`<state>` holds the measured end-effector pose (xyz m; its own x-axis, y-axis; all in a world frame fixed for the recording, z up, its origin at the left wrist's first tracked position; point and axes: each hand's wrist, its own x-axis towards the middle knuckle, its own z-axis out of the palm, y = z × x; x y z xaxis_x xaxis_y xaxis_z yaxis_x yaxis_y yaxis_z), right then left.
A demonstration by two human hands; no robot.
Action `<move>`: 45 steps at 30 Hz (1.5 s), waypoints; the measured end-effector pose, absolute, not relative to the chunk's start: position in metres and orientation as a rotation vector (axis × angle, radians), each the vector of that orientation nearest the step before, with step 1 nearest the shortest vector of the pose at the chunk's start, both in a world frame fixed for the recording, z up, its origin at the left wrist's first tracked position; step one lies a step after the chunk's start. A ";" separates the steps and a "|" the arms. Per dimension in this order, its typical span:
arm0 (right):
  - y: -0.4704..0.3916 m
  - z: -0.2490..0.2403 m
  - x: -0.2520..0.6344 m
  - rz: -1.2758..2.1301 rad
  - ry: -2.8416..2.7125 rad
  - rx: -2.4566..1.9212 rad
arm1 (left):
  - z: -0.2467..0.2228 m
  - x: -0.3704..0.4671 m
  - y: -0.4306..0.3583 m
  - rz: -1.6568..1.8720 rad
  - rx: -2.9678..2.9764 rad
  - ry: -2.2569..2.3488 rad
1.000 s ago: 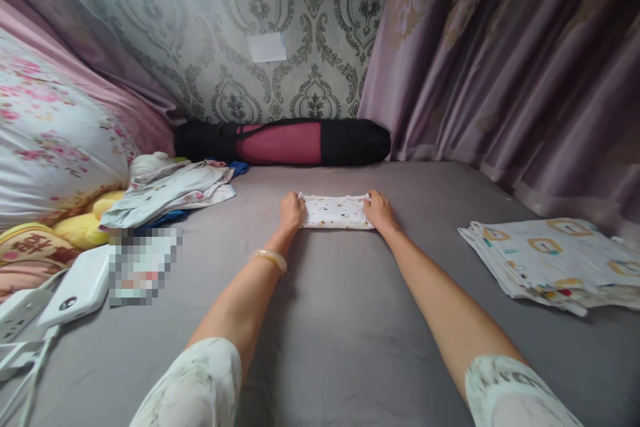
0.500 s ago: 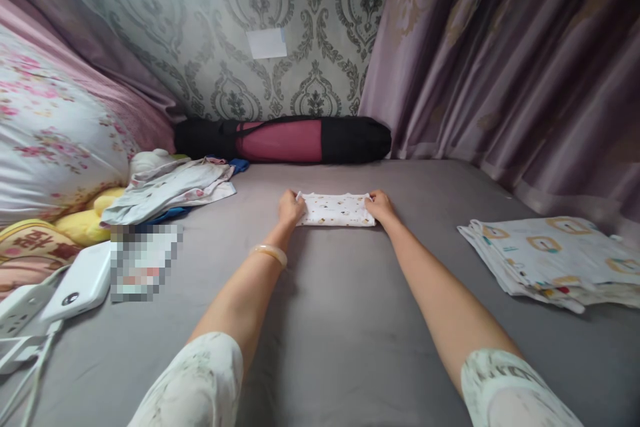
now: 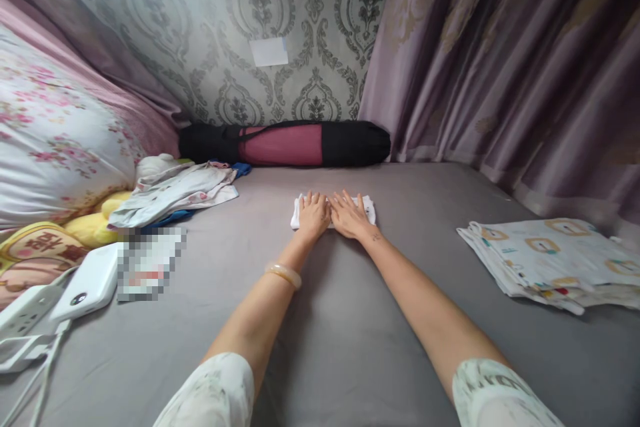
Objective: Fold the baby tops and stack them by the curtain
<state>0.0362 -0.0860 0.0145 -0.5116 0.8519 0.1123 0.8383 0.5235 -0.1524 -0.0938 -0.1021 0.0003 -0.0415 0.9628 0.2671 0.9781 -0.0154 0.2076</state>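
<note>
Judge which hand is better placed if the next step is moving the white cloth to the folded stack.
Probably the right hand: it rests on the white cloth, nearer the folded stack. The left hand also rests there, but farther from the stack.

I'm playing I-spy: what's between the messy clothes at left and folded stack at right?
The head view shows a folded white cloth under both hands, on the grey sheet.

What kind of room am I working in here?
Most likely a bedroom, with the work done on a bed: a grey sheet covers the broad flat surface, floral-print bedding bulges up at the left, and a purple curtain hangs on the right.
</note>
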 end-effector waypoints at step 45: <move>-0.075 -0.007 0.068 0.224 -2.346 -1.892 | -0.007 -0.126 -0.107 -0.397 -2.027 -2.597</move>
<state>0.0683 -0.0754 -0.0068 -0.2115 0.9774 0.0000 0.9597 0.2077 -0.1892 -0.1258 -0.1069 -0.0074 -0.2439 0.9698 0.0069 0.9277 0.2312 0.2932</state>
